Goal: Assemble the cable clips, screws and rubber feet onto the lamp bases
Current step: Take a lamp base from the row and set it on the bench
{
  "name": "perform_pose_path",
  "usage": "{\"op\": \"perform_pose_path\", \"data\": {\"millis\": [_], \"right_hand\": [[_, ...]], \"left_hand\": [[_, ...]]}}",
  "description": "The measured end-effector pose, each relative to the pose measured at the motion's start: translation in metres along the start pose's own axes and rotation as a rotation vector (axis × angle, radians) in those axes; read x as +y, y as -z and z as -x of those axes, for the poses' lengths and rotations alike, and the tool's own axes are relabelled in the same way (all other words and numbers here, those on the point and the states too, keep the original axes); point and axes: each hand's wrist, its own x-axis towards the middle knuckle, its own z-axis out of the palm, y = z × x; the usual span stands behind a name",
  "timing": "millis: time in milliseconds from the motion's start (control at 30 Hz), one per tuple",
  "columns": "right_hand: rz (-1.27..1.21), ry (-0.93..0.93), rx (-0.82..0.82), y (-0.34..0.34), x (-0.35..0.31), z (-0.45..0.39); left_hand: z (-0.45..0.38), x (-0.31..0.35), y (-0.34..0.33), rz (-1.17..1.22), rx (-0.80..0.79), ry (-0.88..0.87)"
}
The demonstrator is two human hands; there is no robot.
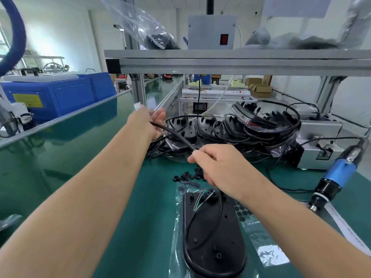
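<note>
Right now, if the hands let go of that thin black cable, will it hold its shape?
Probably not. The thin black cable runs taut only between the left hand and right hand; below, it droops in loose loops over the black oval lamp base, so likely floppy and light.

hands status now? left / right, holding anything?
Left hand: holds the far end of the black cable, white connector at its fingertips.
Right hand: pinches the same cable nearer the lamp base.

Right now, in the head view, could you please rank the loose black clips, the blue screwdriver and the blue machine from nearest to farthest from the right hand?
1. Clips, just left of the right hand.
2. Screwdriver, at the right.
3. Blue machine, far left.
</note>
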Motion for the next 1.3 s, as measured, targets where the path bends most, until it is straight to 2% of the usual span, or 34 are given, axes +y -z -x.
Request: {"op": "perform_pose_path", "data": {"millis": [200, 500, 700, 833, 1000, 1133, 1200, 1300], "right_hand": [[-0.075, 0.044, -0.120, 0.001, -0.019, 0.008], [-0.022, 0.101, -0.299, 0.003, -0.032, 0.015], [-0.050, 0.131, -0.415, 0.010, -0.035, 0.011], [-0.120, 0.126, -0.414, 0.020, -0.033, 0.008], [-0.046, 0.157, -0.431, 0.022, -0.028, 0.013], [0.023, 0.164, -0.510, 0.024, -0.022, 0.015], [0.039, 0.153, -0.541, 0.028, -0.021, 0.016], [-0.003, 0.173, -0.549, 0.041, -0.025, 0.012]], "left_hand": [[-0.021, -0.008, 0.023, -0.124, 0.021, 0.147], [-0.069, -0.014, 0.072, -0.176, 0.166, 0.204], [-0.081, -0.037, 0.087, -0.365, 0.208, 0.171], [-0.082, -0.046, 0.104, -0.459, 0.234, 0.200], [-0.079, -0.041, 0.110, -0.399, 0.265, 0.251], [-0.078, -0.041, 0.114, -0.355, 0.297, 0.271], [-0.077, -0.043, 0.113, -0.448, 0.270, 0.263], [-0.069, -0.049, 0.107, -0.853, 0.168, 0.239]]}}
